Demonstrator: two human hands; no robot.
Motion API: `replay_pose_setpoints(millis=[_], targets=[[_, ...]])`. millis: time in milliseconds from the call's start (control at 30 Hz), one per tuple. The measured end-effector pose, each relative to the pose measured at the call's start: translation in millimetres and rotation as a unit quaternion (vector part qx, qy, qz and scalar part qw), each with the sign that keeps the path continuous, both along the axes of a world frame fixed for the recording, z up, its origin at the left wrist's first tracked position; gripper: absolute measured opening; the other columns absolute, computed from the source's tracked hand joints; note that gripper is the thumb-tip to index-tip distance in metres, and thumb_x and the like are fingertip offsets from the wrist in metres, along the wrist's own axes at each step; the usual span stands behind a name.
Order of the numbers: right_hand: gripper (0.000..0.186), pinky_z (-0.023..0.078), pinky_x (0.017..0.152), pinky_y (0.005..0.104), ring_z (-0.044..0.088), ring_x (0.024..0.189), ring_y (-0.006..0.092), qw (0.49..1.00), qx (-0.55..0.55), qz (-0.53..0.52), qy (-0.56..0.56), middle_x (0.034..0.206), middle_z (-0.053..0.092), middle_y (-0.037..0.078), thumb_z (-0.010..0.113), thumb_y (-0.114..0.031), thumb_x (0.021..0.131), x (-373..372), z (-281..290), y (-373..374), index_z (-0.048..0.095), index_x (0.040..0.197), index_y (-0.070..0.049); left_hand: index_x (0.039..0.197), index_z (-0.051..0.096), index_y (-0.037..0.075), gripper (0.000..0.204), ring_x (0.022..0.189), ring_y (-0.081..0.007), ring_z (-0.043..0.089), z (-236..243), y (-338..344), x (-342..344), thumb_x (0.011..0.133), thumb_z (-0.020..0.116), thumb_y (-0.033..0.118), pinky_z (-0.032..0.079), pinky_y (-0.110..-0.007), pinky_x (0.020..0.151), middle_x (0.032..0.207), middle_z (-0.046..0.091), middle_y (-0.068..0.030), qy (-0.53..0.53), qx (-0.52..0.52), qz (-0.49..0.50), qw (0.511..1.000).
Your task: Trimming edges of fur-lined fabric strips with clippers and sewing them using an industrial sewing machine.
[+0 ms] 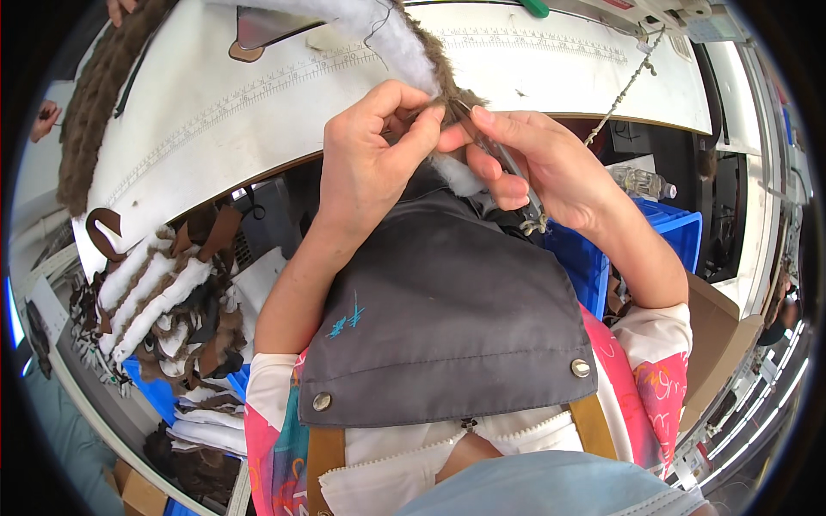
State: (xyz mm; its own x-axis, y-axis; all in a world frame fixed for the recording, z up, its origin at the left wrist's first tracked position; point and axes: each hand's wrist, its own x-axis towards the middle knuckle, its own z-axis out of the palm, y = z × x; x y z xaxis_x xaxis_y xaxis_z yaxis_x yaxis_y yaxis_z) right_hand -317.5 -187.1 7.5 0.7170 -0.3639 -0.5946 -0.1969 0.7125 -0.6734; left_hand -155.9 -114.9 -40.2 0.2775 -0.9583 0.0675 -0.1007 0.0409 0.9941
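Note:
A strip of brown fur (pixel 437 60) with white fleecy backing (pixel 391 43) comes over the table's near edge to my hands. My left hand (pixel 383 138) is closed, thumb and forefinger pinching the brown fur at its end. My right hand (pixel 533 159) is closed around a slim grey metal tool (pixel 508 163) with narrow points, tweezers or thread snips; I cannot tell which. Its points touch the fur beside my left fingertips. A knotted string (pixel 533 225) hangs from the tool's lower end. A dark thread (pixel 374 33) curls over the white backing.
The white table (pixel 284 112) has ruler markings and a dark flat phone-like object (pixel 271 27). Fur pieces (pixel 163 297) are heaped at left. A blue crate (pixel 684 228) and a clear bottle (pixel 641 182) are at right. Another person's hand (pixel 120 9) touches brown fur (pixel 90 129) at far left.

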Motion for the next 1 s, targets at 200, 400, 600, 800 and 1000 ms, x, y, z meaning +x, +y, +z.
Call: replay_pose_setpoints(millis=[200,400,600,800,1000], targets=[[0.036,0.029,0.044,0.0202,0.035,0.048,0.0049,1.0,0.009,-0.008,0.011,0.064,0.044,-0.003,0.05,-0.033,0.093,3,-1,-1,0.06,0.097,0.002,0.079,0.058,-0.001,0.008,0.058,-0.004,0.051,-4,1,1,0.081,0.061,0.007,0.041,-0.02,0.052,0.064,0.057,-0.0005,0.004,-0.011,-0.007,1.0],[0.035,0.026,0.041,0.0194,0.032,0.045,0.004,0.999,-0.008,-0.034,0.006,0.059,0.043,-0.004,0.05,-0.033,0.093,5,-6,0,0.062,0.092,0.001,0.08,0.058,-0.001,0.007,0.06,-0.0037,0.051,-4,-1,2,0.081,0.061,0.006,0.041,-0.02,0.055,0.066,0.057,0.0003,0.042,-0.011,-0.018,0.999],[0.026,0.036,0.047,0.0238,0.047,0.053,0.0086,0.873,-0.476,-0.013,0.105,0.06,0.051,0.0,0.066,-0.025,0.081,3,10,-3,0.062,0.084,0.001,0.082,0.055,-0.001,0.008,0.062,-0.0029,0.05,-1,0,3,0.082,0.061,0.005,0.041,-0.019,0.057,0.068,0.055,0.0013,0.037,-0.011,-0.008,0.999],[0.01,0.039,0.052,0.0253,0.046,0.054,0.0141,0.751,-0.656,-0.018,0.074,0.063,0.051,0.007,0.061,-0.006,0.081,13,-38,-16,0.058,0.084,0.003,0.081,0.056,-0.001,0.006,0.064,-0.0013,0.048,-6,8,1,0.083,0.059,0.003,0.039,-0.017,0.057,0.07,0.054,0.0036,0.096,-0.013,-0.007,0.995],[0.017,0.018,0.042,0.0192,0.028,0.046,-0.0002,0.971,-0.227,-0.069,-0.033,0.059,0.046,-0.007,0.062,-0.003,0.081,7,-36,-18,0.065,0.098,-0.001,0.083,0.057,-0.002,0.003,0.064,0.0002,0.046,-11,16,7,0.083,0.058,0.001,0.038,-0.015,0.057,0.072,0.054,0.0043,0.176,-0.008,0.018,0.984]])
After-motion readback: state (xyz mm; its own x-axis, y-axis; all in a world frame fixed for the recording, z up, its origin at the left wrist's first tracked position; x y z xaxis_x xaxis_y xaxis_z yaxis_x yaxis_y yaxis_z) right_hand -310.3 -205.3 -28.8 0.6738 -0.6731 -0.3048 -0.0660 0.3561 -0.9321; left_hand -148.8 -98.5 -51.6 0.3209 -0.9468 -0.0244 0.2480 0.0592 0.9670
